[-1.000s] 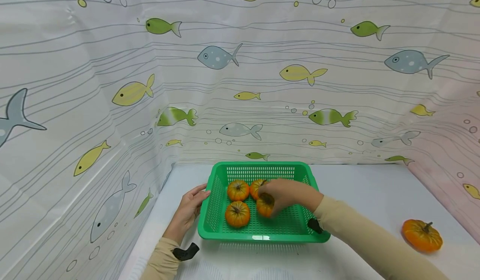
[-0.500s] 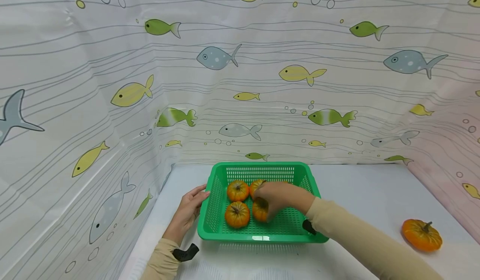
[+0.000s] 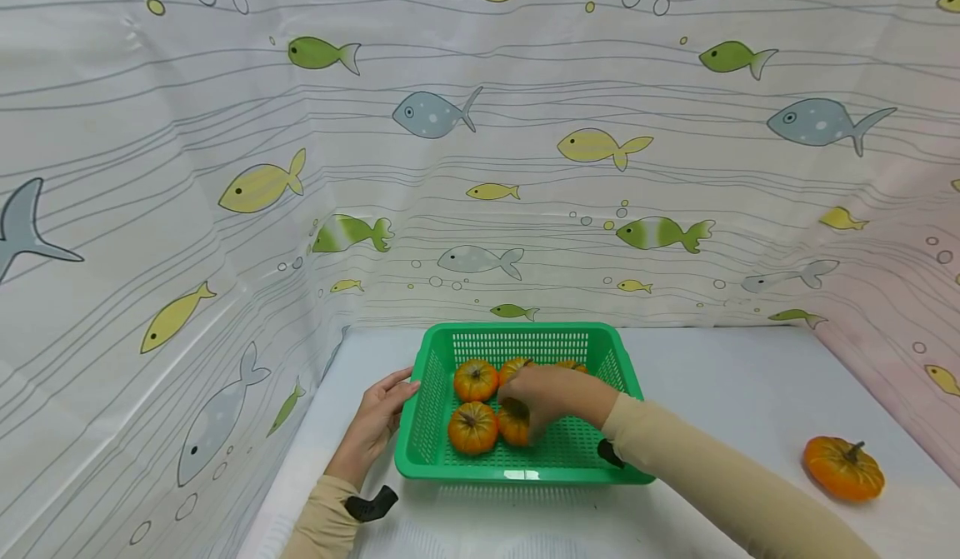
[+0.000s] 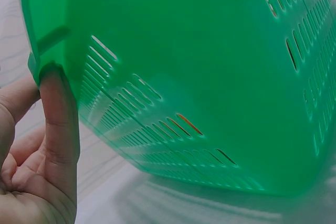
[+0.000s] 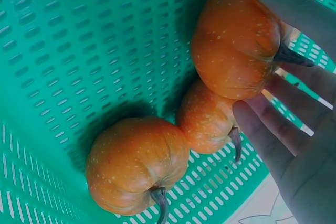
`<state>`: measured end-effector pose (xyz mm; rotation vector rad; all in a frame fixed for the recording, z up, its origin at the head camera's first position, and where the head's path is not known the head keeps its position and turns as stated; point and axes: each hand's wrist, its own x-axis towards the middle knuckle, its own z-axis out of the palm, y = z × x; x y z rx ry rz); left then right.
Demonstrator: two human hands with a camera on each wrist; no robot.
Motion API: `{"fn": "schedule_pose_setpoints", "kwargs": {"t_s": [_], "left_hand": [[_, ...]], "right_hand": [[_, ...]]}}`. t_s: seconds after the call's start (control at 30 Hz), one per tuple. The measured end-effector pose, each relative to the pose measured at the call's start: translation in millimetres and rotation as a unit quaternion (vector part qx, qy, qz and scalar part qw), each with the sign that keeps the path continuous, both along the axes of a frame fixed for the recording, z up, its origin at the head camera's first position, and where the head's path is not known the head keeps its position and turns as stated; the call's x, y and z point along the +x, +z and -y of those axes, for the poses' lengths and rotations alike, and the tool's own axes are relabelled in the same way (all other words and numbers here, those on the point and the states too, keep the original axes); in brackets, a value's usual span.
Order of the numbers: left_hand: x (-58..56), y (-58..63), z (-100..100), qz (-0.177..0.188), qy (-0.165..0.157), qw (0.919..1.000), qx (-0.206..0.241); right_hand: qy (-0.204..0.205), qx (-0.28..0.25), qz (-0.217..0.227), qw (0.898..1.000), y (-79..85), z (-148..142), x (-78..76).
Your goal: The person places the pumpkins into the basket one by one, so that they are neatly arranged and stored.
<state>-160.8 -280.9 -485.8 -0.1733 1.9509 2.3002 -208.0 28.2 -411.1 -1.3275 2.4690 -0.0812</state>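
Observation:
A green plastic basket (image 3: 450, 477) with slotted walls stands on the white table, several small orange pumpkins inside it. My right hand (image 3: 562, 391) reaches into it from the right and grips a pumpkin (image 5: 236, 40) by its sides, thumb and fingers around it. In the head view this pumpkin lies beside the front-left pumpkin (image 3: 473, 427). Behind are a back-left pumpkin (image 3: 476, 380) and others partly covered by my hand. At the basket's left side my left hand (image 3: 377, 417) holds the rim, a finger (image 4: 59, 119) tucked up under its edge in the left wrist view.
One more pumpkin (image 3: 843, 468) lies on the table (image 3: 720, 392) to the right, outside the basket. A fish-patterned sheet (image 3: 525, 234) rises behind the table and along both sides. Black straps hang at both sleeves.
My right hand has moved left and slightly toward me with the pumpkin, bringing it up to the front-left one. A back-right pumpkin shows more. My left hand keeps its place.

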Motion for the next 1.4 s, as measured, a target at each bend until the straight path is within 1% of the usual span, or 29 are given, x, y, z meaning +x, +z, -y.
{"fn": "schedule_pose_setpoints", "kwargs": {"t_s": [0.17, 0.3, 0.53, 0.67, 0.9, 1.1, 1.3, 1.4], "left_hand": [[0.5, 1.6, -0.8, -0.003, -0.001, 1.0, -0.006], [0.3, 2.8, -1.1, 0.004, -0.002, 1.0, -0.004], [0.6, 5.3, -1.5, 0.015, -0.005, 0.9999, -0.003], [0.4, 4.9, -1.3, 0.016, -0.005, 0.9999, 0.0], [0.1, 2.8, -1.0, 0.009, -0.008, 0.9999, 0.002], [0.5, 2.1, -1.0, 0.003, 0.002, 1.0, -0.002], [1.3, 3.7, -0.9, 0.008, -0.007, 0.9999, -0.005], [1.4, 4.0, -1.1, 0.009, -0.004, 1.0, -0.001]], "right_hand": [[0.008, 0.015, -0.013, 1.0, -3.6, 2.5, -0.4], [0.004, 0.026, -0.019, 0.999, -4.9, 4.0, -0.3], [0.002, 0.032, -0.022, 0.999, -5.1, 5.5, 1.2], [0.004, 0.035, -0.024, 0.999, -3.6, 6.0, 2.7], [0.006, 0.036, -0.027, 0.999, -1.0, 5.6, 4.9], [0.006, 0.028, -0.014, 0.999, 1.3, 4.3, 4.4], [-0.001, 0.008, -0.001, 1.0, 3.3, 1.0, 3.5], [-0.009, 0.0, 0.006, 1.0, 6.1, -0.7, 4.1]]}}
